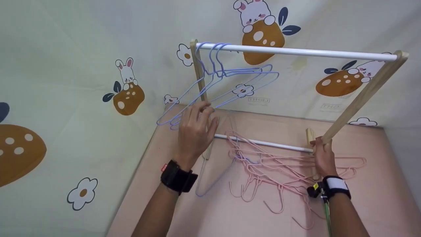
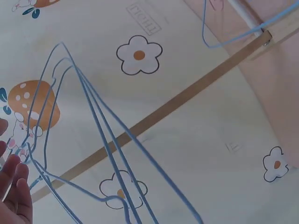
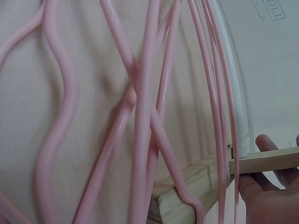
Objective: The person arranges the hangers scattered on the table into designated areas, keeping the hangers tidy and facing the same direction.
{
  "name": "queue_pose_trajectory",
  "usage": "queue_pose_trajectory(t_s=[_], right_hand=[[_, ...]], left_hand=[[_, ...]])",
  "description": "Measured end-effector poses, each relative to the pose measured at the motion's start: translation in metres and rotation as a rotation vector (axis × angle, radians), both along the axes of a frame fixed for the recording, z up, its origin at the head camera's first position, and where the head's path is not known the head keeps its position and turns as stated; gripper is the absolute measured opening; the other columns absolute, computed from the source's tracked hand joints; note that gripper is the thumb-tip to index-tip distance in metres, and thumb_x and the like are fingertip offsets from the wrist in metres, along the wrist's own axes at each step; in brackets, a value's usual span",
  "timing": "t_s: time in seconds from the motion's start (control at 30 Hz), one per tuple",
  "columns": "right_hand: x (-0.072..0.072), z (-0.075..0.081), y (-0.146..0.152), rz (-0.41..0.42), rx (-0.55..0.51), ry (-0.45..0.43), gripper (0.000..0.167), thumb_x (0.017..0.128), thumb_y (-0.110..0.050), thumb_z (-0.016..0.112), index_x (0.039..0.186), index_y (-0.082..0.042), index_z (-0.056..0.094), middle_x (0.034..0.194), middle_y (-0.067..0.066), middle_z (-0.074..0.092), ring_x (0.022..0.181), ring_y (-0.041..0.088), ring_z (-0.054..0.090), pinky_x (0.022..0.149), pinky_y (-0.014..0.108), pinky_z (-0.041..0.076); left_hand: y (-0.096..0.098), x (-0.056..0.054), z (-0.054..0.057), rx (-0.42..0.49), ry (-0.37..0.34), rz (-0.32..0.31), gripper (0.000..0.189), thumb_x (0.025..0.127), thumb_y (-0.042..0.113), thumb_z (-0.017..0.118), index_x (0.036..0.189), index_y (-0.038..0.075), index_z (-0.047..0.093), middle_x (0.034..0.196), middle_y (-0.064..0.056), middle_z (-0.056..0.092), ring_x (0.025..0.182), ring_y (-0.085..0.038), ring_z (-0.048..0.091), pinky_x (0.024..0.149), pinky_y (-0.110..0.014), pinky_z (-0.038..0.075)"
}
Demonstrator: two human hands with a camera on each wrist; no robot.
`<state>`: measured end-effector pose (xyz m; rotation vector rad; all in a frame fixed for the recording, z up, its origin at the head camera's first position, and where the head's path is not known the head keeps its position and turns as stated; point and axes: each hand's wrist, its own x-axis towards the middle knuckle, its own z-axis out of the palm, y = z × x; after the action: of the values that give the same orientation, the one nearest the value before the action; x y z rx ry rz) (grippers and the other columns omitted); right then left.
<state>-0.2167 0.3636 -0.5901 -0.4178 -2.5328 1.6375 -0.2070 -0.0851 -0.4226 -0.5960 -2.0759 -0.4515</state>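
Three blue clothes hangers [image 1: 212,86] hang by their hooks from the white top rail of a small clothes rack [image 1: 289,51], at its left end. My left hand [image 1: 196,130] is raised in front of their lower parts, fingers loosely bent and nothing held. In the left wrist view its fingertips [image 2: 21,175] show at the left edge, beside the hangers' wires. My right hand [image 1: 324,158] grips the rack's right wooden post [image 1: 361,98] near its foot. The right wrist view shows fingers [image 3: 266,142] and thumb on either side of that post.
Several pink hangers [image 1: 263,179] lie tangled at the rack's base, some overlapping my right hand's side. Another blue hanger [image 1: 215,181] lies left of them. A white lower bar [image 1: 266,143] joins the posts. Printed cloth walls [image 1: 82,131] stand left and behind the pink surface [image 1: 148,197].
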Motion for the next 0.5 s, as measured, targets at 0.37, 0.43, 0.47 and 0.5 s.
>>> queue_pose_trajectory(t_s=[0.37,0.43,0.47,0.5], right_hand=[[0.001,0.000,0.000,0.016,0.009,0.007,0.061,0.118,-0.054,0.024,0.145,-0.003,0.044,0.138,0.025,0.058,0.105,0.035,0.053,0.083,0.037,0.042],[0.001,0.000,0.000,0.016,0.002,-0.001,0.059,0.118,-0.054,0.024,0.145,-0.005,0.043,0.139,0.025,0.058,0.106,0.035,0.053,0.083,0.037,0.043],[0.001,0.000,-0.001,0.015,-0.001,-0.005,0.059,0.118,-0.054,0.025,0.145,-0.005,0.043,0.139,0.025,0.058,0.106,0.034,0.053,0.083,0.036,0.043],[0.000,0.000,-0.001,0.012,-0.004,-0.008,0.058,0.118,-0.054,0.025,0.145,-0.006,0.043,0.139,0.025,0.058,0.106,0.034,0.052,0.083,0.036,0.043]], left_hand=[[0.023,0.016,-0.067,-0.010,-0.186,0.102,0.039,0.096,0.025,0.088,0.125,0.006,0.071,0.136,-0.013,0.069,0.123,-0.033,0.064,0.098,-0.049,0.055],[0.025,0.018,-0.079,-0.015,-0.223,0.126,0.042,0.096,0.028,0.089,0.126,0.007,0.070,0.137,-0.013,0.068,0.125,-0.033,0.063,0.099,-0.050,0.055],[0.026,0.020,-0.086,-0.021,-0.243,0.142,0.043,0.096,0.029,0.089,0.127,0.007,0.070,0.137,-0.012,0.067,0.125,-0.033,0.063,0.099,-0.049,0.055],[0.027,0.021,-0.092,-0.024,-0.260,0.154,0.044,0.095,0.029,0.091,0.127,0.008,0.070,0.136,-0.012,0.067,0.124,-0.033,0.063,0.098,-0.049,0.056]])
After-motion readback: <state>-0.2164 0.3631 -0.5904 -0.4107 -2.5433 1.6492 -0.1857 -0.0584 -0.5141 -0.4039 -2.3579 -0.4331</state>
